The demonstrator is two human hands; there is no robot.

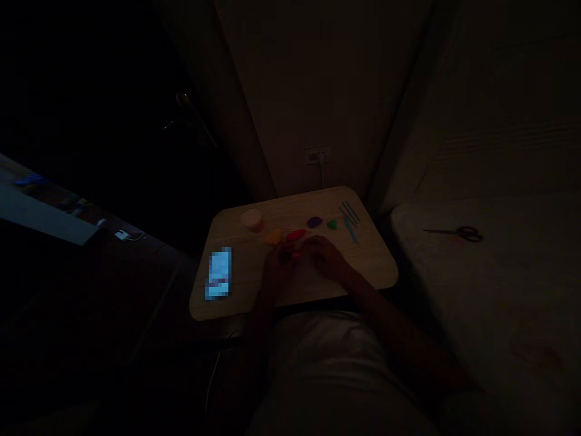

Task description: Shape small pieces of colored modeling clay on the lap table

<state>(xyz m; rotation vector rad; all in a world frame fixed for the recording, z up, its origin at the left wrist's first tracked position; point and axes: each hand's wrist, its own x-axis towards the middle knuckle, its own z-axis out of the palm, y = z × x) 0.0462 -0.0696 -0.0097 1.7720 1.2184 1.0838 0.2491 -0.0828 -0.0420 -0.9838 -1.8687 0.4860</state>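
Note:
In dim light, both my hands are close together over a small wooden-topped table (254,287). My left hand (278,266) has its fingers closed at a small red lump of modelling clay (296,255). Just to its right, my right hand (325,257) is curled with the fingers bent towards the left one; whatever it grips is hidden in the dark. Beyond the fingertips lies a larger red clay piece (296,234), with a yellow-orange clay piece (273,236) to its left. Farther back are a purple clay lump (315,221) and a green one (332,224).
A lidded tub (252,220) stands at the table's back left, and a lit phone (218,275) lies near the left edge. Thin bluish sticks (349,212) and a blue plastic tool (351,231) lie back right. Scissors (467,233) rest on a pale surface to the right.

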